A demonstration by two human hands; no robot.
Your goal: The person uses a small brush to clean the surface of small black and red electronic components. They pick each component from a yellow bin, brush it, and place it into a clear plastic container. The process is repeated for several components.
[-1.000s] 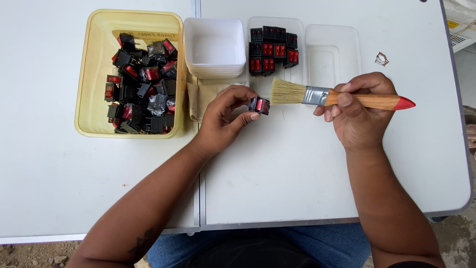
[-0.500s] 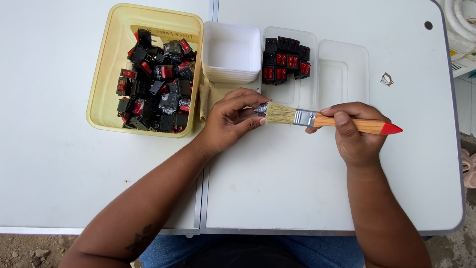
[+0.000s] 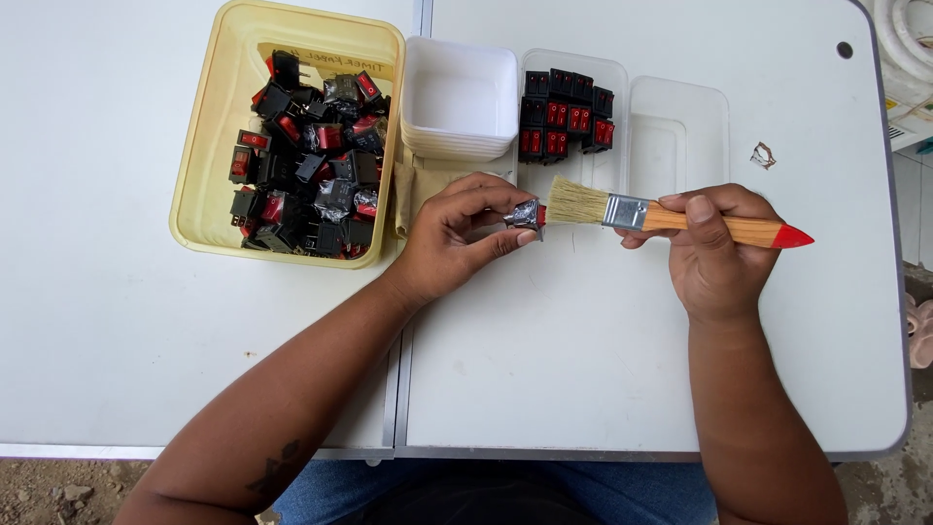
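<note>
1. Your left hand point(image 3: 452, 238): fingers pinched around a small switch point(image 3: 526, 214), held above the white worktop point(image 3: 583, 369).
2. Your right hand point(image 3: 714, 248): fingers clenched on the wooden-handled brush point(image 3: 671, 216), bristles touching the switch.
3. Yellow tub point(image 3: 219, 126): heaped switches, left of the stacked white trays point(image 3: 459, 97).

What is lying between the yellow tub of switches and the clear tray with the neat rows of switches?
In the head view, a stack of white square containers stands between the yellow tub and the clear tray of sorted switches.
</note>
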